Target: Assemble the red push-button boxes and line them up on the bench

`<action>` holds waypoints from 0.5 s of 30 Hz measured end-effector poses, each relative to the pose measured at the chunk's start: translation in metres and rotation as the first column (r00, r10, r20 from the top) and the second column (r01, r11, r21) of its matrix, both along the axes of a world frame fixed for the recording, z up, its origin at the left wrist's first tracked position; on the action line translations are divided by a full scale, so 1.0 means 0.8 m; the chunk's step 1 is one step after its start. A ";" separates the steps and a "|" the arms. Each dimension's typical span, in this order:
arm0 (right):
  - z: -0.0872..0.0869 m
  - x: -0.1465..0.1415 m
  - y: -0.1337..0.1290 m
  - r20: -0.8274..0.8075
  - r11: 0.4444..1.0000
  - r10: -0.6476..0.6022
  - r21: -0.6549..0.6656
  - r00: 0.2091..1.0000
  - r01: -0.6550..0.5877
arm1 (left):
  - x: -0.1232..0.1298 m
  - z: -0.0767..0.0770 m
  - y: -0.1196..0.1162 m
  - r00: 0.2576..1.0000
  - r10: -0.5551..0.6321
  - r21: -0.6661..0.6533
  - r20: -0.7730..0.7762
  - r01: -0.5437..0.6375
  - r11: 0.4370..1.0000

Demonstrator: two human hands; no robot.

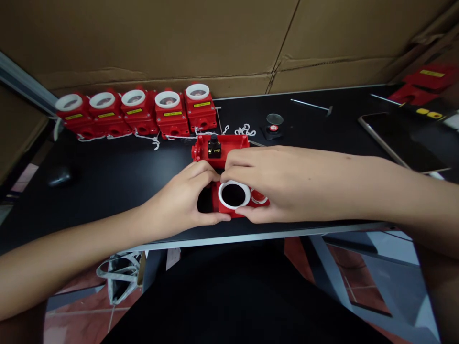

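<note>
Near the table's front edge, my left hand and my right hand hold a red cover between them. A white ring around a dark round opening faces up on the cover. My left fingers and thumb are bent around its left side. My right fingers reach over its top edge, with the thumb at the front by the ring. Just behind my hands lies an open red housing with a black switch block inside.
Several red boxes with white rings stand at the back left, with white cord beside them. A clear disc and small black part lie behind my right hand. Farther right are a metal tool and a phone.
</note>
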State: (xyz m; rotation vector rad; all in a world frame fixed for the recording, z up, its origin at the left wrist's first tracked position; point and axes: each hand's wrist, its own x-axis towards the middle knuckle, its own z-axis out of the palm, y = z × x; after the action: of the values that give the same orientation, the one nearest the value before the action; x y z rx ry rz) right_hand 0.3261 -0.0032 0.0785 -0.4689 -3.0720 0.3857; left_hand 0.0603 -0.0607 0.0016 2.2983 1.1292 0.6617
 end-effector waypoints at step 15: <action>-0.006 0.000 -0.001 0.020 0.996 -0.040 0.085 0.999 0.038 | 0.002 0.003 -0.001 1.000 0.001 -0.015 -0.005 -0.001 1.000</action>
State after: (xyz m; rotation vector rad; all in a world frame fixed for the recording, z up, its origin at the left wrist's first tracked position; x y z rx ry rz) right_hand 0.3258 -0.0043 0.0739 -0.5325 -3.0797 0.2494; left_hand 0.0617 -0.0611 0.0036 2.2886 1.1341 0.6462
